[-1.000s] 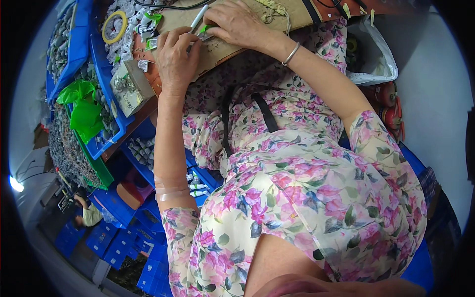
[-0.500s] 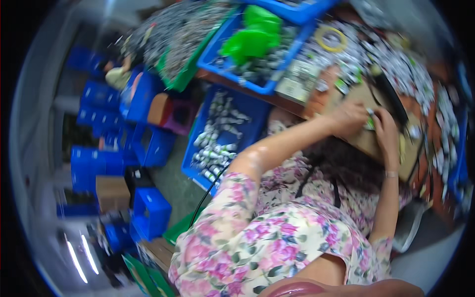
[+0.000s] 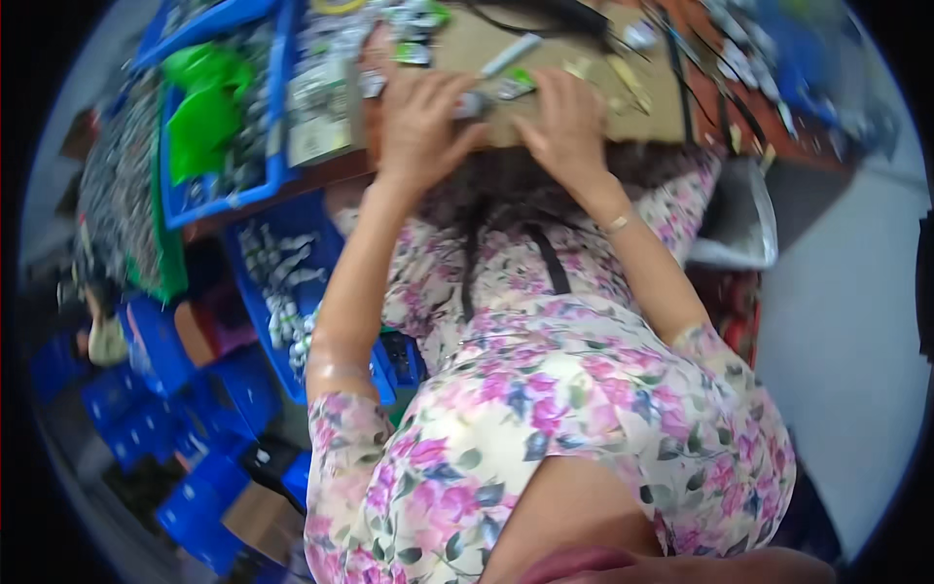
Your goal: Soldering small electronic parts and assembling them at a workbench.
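Note:
My left hand (image 3: 418, 131) rests at the edge of the cardboard work surface (image 3: 623, 117), fingers spread and thumb held apart. Beside its fingers lies a small whitish, rounded piece (image 3: 469, 104), blurred; I cannot tell if the fingertips touch it. My right hand (image 3: 569, 127) lies opposite, fingers stretched forward and thumb out, seemingly around nothing. Just left of its fingertips is a small green-and-white piece (image 3: 516, 86). A pale stick-like thing (image 3: 511, 55) lies slantwise beyond the gap between the hands. Another green-and-white piece (image 3: 413, 53) sits past my left fingers.
Left on the table stands a blue crate (image 3: 175, 200) with grey-white parts and a bright green bag (image 3: 209, 107). Below it a blue bin (image 3: 292, 360) holds white parts. A black strap-like thing (image 3: 555, 18) and thin cables lie at the back. A clear plastic bag (image 3: 744, 224) hangs right.
The view has swung so the table now lies straight ahead. My hands, earlier close together over a small green-and-white piece, are now apart with fingers spread, and that piece seems let go.

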Motion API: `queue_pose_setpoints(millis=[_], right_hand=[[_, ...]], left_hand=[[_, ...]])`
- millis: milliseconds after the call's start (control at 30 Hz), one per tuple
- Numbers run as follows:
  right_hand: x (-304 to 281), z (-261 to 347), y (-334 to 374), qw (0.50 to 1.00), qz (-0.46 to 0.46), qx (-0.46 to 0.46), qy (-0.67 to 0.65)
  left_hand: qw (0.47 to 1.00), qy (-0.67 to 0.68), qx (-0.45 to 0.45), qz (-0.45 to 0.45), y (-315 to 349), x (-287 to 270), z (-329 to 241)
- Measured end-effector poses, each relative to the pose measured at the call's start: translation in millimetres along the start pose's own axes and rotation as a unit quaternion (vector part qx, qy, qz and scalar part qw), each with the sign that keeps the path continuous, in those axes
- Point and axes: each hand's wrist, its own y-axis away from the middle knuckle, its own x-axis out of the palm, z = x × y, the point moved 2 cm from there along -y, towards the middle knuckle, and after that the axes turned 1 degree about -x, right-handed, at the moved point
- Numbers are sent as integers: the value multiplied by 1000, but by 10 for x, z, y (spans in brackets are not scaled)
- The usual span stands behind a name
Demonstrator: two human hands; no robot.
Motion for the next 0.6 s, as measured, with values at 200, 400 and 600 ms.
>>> queue_pose_setpoints(millis=[200,400,600], right_hand=[[65,-28,-29,999,-10,30,-15],[106,-44,-147,998,47,48,11],[182,-186,-229,995,0,-53,-88]], left_hand=[[1000,8,-1,-12,92,189,97],[1000,-5,-10,-5,112,168,46],[1000,-16,8,20,86,66,72]])
